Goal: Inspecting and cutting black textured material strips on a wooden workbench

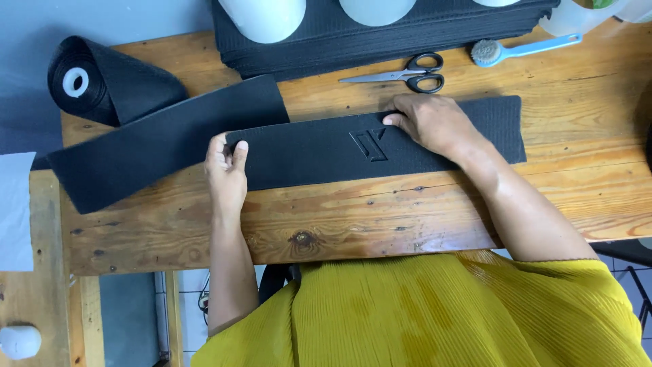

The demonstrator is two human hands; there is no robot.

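A long black foam strip (319,153) with an embossed angular mark at its middle lies across the wooden table (380,217). My left hand (226,173) pinches the strip's left end, thumb on top. My right hand (435,126) presses flat on the strip's upper edge, right of the mark. Under the strip's left end runs a wider black band (163,146) that unrolls from a black roll (95,81) at the table's far left corner.
Black-handled scissors (407,75) lie just behind the strip. A light blue brush (523,49) lies at the back right. A stack of black sheets (380,34) with white rounded objects on top fills the back edge. A white sheet (15,211) lies at far left.
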